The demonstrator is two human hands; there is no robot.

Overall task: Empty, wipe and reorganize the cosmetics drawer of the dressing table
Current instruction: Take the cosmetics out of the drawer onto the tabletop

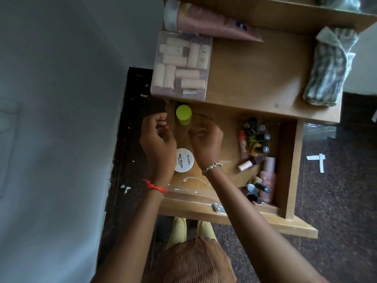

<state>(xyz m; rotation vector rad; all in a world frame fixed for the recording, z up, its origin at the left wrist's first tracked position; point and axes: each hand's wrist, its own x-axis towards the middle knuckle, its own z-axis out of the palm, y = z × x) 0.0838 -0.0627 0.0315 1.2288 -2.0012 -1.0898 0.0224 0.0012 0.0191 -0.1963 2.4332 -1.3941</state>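
Note:
The wooden drawer [289, 160] of the dressing table is pulled open below the tabletop. My left hand [157, 137] hovers over the drawer's left edge with its fingers curled shut; nothing shows in it. My right hand [206, 139] is blurred over the middle of the drawer floor, fingers bent down. Between the hands lies a white round tub [183, 160] marked nail polish. A lime-green capped bottle [183, 115] stands at the back left. Several nail polish bottles [257, 137] and a pink bottle [268, 178] crowd the right side.
On the tabletop [255, 78] sit a clear box of pale tubes [181, 66], a large pink tube [208, 21] and a folded striped cloth [326, 68]. A grey wall is at the left. White paper scraps [318, 160] lie on the dark floor at the right.

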